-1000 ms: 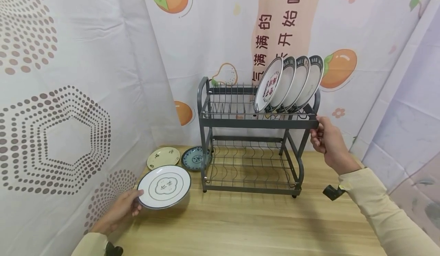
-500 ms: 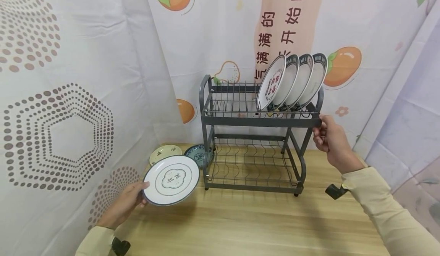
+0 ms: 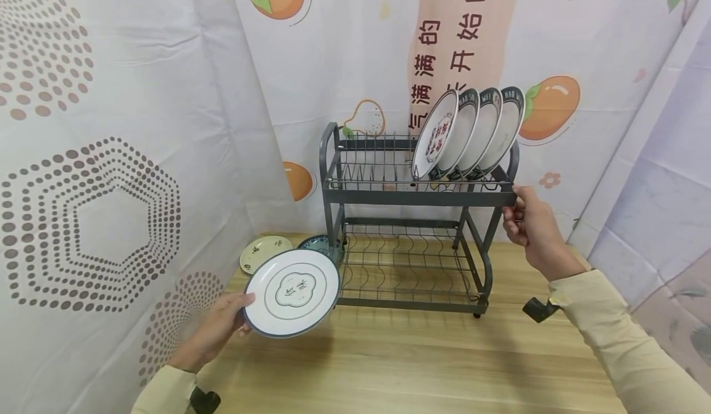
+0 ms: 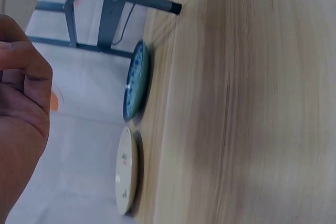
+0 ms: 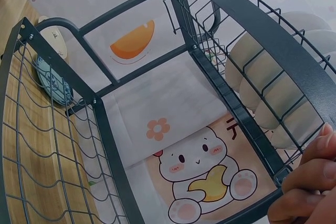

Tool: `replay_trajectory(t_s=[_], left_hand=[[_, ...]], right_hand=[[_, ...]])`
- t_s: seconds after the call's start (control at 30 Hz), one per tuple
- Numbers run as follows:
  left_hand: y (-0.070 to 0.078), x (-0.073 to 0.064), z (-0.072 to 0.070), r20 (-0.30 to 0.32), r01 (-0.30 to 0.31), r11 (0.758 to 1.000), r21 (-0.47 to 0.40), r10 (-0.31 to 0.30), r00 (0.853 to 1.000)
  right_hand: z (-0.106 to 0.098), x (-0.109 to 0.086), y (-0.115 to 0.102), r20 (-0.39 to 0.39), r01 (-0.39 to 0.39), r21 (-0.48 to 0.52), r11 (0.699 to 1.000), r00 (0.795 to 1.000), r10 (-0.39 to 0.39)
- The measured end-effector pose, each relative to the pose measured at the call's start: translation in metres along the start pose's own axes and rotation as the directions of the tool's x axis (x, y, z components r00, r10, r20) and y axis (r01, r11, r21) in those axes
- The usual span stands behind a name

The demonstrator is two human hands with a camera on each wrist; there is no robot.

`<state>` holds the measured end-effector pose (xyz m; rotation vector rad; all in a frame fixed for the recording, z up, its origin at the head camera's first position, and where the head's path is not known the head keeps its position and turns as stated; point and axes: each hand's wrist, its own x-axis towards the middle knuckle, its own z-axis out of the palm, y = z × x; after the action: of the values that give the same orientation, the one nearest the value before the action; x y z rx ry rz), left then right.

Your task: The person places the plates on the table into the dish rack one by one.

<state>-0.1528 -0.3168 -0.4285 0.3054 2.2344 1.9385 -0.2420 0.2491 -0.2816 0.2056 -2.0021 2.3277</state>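
Note:
A white plate with a dark blue rim (image 3: pixel 292 293) is held above the table by my left hand (image 3: pixel 219 327), thumb over its left edge and fingers beneath. In the left wrist view the curled fingers (image 4: pixel 23 64) show at the left edge. My right hand (image 3: pixel 536 232) grips the front right corner of the upper tier of a dark grey two-tier dish rack (image 3: pixel 419 198). Several white plates with dark patterned rims (image 3: pixel 436 135) stand upright, leaning, in the right part of that upper tier. In the right wrist view, the right fingers (image 5: pixel 310 177) curl at the rack's corner.
Behind the held plate, a cream plate (image 3: pixel 265 252) and a blue patterned dish (image 4: pixel 136 81) rest on the wooden table (image 3: pixel 400 364), left of the rack. Printed curtains (image 3: pixel 333 50) hang close behind and at both sides.
My left hand has carried the white plate to the right toward the rack, and it now overlaps the blue dish and the rack's left leg. The right hand keeps its grip on the corner.

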Motion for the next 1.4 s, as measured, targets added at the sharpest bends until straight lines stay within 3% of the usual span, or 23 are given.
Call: replay_trajectory(t_s=[0.2,0.37,0.67,1.4], left_hand=[[0.006,0.003,0.014,-0.020,0.028,1.000,0.002,-0.028,0.999],[0.009,0.006,0.021,0.019,0.052,0.999,0.004,-0.052,0.998],[0.012,0.015,0.036,0.113,0.014,1.000,-0.003,-0.014,0.993],[0.021,0.037,0.077,0.161,0.024,1.000,-0.020,-0.021,0.987]], right_hand=[[0.000,-0.001,0.000,-0.034,-0.013,-0.039,0.999,0.999,0.012],[0.000,0.000,-0.001,-0.007,-0.015,-0.012,1.000,1.000,0.015],[-0.002,0.000,-0.002,0.010,-0.060,0.012,0.998,0.998,0.060],[-0.002,-0.004,-0.008,0.009,-0.156,-0.054,0.986,0.988,0.157]])
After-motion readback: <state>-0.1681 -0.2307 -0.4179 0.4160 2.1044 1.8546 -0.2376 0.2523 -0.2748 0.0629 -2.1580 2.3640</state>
